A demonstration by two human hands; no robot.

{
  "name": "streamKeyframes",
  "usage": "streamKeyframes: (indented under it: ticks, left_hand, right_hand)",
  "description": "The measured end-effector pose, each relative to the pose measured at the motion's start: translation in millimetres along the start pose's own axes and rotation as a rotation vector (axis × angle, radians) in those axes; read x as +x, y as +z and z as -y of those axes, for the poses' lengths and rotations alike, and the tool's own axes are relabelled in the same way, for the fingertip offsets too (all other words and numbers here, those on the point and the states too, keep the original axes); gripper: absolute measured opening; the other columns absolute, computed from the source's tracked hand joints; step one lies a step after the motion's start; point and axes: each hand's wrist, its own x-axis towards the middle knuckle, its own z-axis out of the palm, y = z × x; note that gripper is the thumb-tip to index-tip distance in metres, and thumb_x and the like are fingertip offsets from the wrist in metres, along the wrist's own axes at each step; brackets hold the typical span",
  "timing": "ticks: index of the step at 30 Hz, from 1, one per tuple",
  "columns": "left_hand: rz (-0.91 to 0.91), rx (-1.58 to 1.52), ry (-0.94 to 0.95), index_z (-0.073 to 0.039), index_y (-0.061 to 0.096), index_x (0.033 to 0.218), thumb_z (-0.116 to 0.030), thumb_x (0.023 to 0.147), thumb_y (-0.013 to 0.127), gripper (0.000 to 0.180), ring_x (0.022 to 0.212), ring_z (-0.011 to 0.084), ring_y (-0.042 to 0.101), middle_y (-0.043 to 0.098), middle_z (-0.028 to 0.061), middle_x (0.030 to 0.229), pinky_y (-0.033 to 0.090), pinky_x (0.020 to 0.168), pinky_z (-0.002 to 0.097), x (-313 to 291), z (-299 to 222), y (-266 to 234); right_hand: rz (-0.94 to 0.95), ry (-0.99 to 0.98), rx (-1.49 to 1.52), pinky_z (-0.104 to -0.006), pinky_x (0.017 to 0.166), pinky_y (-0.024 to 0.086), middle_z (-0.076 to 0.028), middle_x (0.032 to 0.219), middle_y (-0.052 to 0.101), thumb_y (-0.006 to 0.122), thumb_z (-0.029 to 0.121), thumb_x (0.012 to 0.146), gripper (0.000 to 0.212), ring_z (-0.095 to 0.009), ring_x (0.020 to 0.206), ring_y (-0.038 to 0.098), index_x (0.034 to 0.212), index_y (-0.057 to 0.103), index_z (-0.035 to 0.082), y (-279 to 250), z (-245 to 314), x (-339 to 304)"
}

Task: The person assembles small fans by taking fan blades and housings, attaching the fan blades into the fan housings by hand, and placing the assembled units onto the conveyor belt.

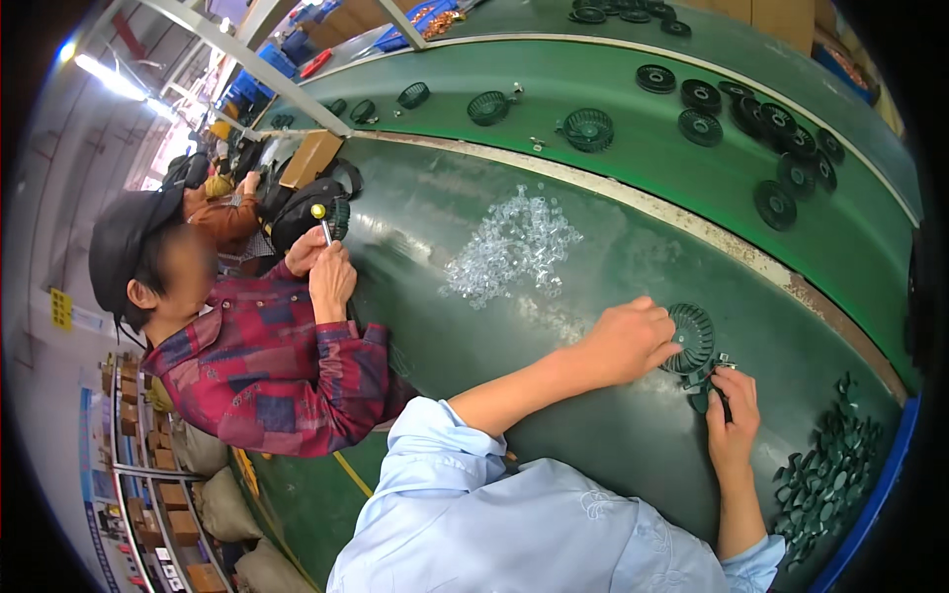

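Note:
A dark green, round ribbed wheel-shaped part point(690, 338) lies on the green table in front of me, with a small metal bracket point(725, 362) at its lower right edge. My left hand point(629, 343) is at the wheel's left rim, fingers curled and pressed together; whatever may be between the fingertips is hidden. My right hand point(733, 417) grips the wheel's lower right edge by the bracket, thumb and fingers closed round it. A dark flat piece point(699, 401) shows beside the right thumb.
Clear small plastic pieces point(514, 247) are heaped ahead to the left. Dark green oval pieces point(830, 474) are piled at the right by a blue edge point(875, 499). Beyond a pale ledge, a green belt point(643, 148) carries more wheels. A co-worker point(267, 346) sits at left, holding a yellow-ended tool.

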Motion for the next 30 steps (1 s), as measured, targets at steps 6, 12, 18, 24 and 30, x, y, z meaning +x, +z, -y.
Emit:
streamKeyframes:
  ticks: [6, 12, 18, 24, 30]
  left_hand:
    - [-0.349, -0.123, -0.204, -0.004, 0.054, 0.099, -0.015, 0.083, 0.069, 0.024, 0.091, 0.0337, 0.058, 0.056, 0.0112, 0.092, 0.049, 0.072, 0.0420, 12.5, -7.1, 12.3]
    - [-0.256, -0.090, -0.380, -0.002, 0.055, 0.106, -0.014, 0.083, 0.064, 0.028, 0.098, 0.0400, 0.058, 0.058, 0.0159, 0.100, 0.049, 0.081, 0.0486, 20.4, 6.7, 26.1]
    - [-0.144, -0.223, -0.425, -0.002, 0.055, 0.100, -0.017, 0.088, 0.057, 0.019, 0.087, 0.0413, 0.062, 0.062, 0.0213, 0.095, 0.050, 0.078, 0.0491, 24.9, 12.0, 39.9]
    - [-0.038, -1.376, -0.754, -0.005, 0.056, 0.108, -0.022, 0.093, 0.063, 0.024, 0.079, 0.0218, 0.065, 0.064, 0.0078, 0.089, 0.054, 0.066, 0.0397, -15.3, -22.7, 16.5]
    - [0.091, -1.806, -0.676, -0.002, 0.053, 0.117, -0.018, 0.092, 0.064, 0.031, 0.096, 0.0310, 0.068, 0.064, 0.0143, 0.110, 0.055, 0.087, 0.0453, -22.2, -27.9, 39.1]
  right_hand:
    - [-0.014, -0.040, -0.042, -0.0380, 0.090, 0.046, -0.018, 0.109, 0.063, 0.058, -0.003, 0.082, 0.019, -0.032, 0.101, 0.059, 0.100, 0.062, -0.003, 2.5, 1.7, -1.7]
    - [-0.052, -0.127, -0.142, -0.0421, 0.089, 0.046, -0.020, 0.109, 0.062, 0.056, -0.007, 0.080, 0.026, -0.037, 0.098, 0.058, 0.105, 0.062, -0.003, 1.8, 13.5, -9.1]
    - [0.271, -0.222, -0.398, -0.0437, 0.093, 0.046, -0.022, 0.119, 0.057, 0.051, -0.011, 0.075, 0.044, -0.039, 0.109, 0.055, 0.117, 0.058, -0.002, -20.7, 37.4, -24.3]
    - [0.356, -0.101, -0.384, -0.0427, 0.089, 0.047, -0.019, 0.113, 0.057, 0.060, -0.006, 0.072, 0.046, -0.038, 0.105, 0.055, 0.118, 0.060, 0.000, -29.4, 69.3, -32.7]
    - [0.283, -0.024, -0.638, -0.0421, 0.077, 0.047, -0.014, 0.092, 0.056, 0.076, 0.011, 0.066, 0.043, -0.033, 0.090, 0.054, 0.106, 0.064, 0.003, -34.5, 76.5, -40.8]
